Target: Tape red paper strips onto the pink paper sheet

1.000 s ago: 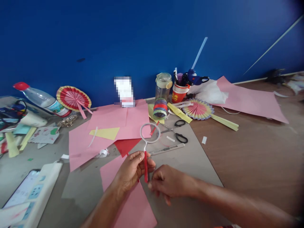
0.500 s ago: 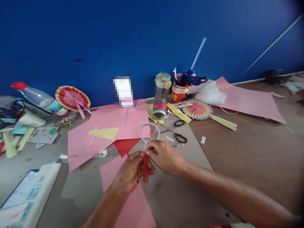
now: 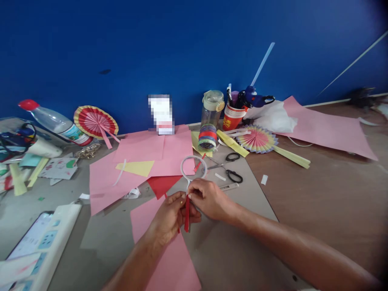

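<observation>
A folded red paper strip (image 3: 187, 216) hangs upright in my left hand (image 3: 170, 214), pinched near its top between thumb and fingers. My right hand (image 3: 209, 198) is closed at the strip's upper end, its fingertips pinching where white tape meets the red paper. The tape runs up to a thin white roll of tape (image 3: 206, 167) standing just beyond my fingers. Exactly how the tape lies on the strip is hidden by the fingertips. Beneath my left hand lies pink paper (image 3: 174, 258), and a red paper piece (image 3: 160, 186) is just beyond it.
Black-handled scissors (image 3: 234, 176) lie behind my right hand. Along the blue wall stand a clear bottle (image 3: 211, 117), red paper cups (image 3: 233, 117) with tools, and a propped phone (image 3: 162, 115). Folded paper fans (image 3: 95, 121) sit at both sides; a power strip (image 3: 57, 238) lies left.
The whole view has shifted slightly, so things appear a little farther right. Both hands keep their hold on the red strip and tape, with barely any movement between them.
</observation>
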A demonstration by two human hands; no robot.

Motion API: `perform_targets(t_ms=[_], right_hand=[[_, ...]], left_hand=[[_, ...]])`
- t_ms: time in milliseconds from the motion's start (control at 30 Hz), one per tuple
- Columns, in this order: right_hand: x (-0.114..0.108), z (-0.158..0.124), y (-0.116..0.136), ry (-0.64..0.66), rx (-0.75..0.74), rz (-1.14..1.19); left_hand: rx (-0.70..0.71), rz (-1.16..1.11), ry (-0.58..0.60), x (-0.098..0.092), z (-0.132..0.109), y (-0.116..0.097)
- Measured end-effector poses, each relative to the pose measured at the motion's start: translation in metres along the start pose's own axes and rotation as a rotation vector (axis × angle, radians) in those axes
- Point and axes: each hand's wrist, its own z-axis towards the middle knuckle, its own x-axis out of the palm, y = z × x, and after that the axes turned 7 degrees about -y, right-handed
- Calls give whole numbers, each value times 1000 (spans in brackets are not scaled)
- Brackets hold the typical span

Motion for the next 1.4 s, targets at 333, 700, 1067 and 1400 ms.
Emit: perform_targets(t_ms=[333, 700, 1067, 1400], right_hand=[[-2, 0, -6, 5, -35, 204], [-6, 1, -12, 97, -265, 197], [-8, 0, -12, 109, -197, 205], [-6, 3, -6, 91, 136, 171]], left_hand=[[-80, -122, 28, 0, -1, -4], [-73, -83, 24, 0, -1, -4], [-24, -29, 31, 2, -3, -3], [83, 69, -15, 6, -5, 3]])
